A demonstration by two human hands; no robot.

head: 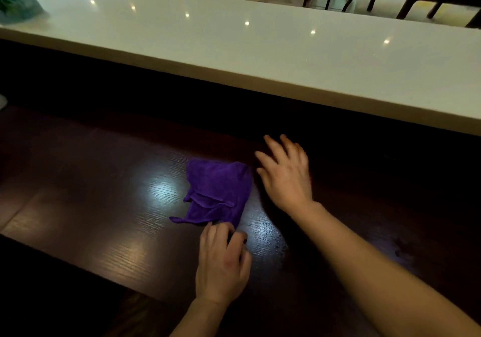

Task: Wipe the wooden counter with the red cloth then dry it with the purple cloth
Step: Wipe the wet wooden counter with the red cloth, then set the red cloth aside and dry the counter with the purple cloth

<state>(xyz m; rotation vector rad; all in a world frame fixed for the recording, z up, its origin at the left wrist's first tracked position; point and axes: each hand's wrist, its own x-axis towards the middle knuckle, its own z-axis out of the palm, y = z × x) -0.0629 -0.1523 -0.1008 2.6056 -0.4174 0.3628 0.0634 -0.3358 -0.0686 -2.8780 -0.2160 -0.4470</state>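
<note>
A dark wooden counter (109,206) fills the lower frame under a raised white ledge (260,50), with lamp glare and a damp-looking sheen near centre. The purple cloth (218,193) lies crumpled at centre. The left hand (223,261) pinches its near corner with curled fingers; the right hand (283,175) is spread flat and empty just right of it. No red cloth shows. The cloth looks light, soft and limp, so a palm flat on its bunched middle would likely drive it best.
</note>
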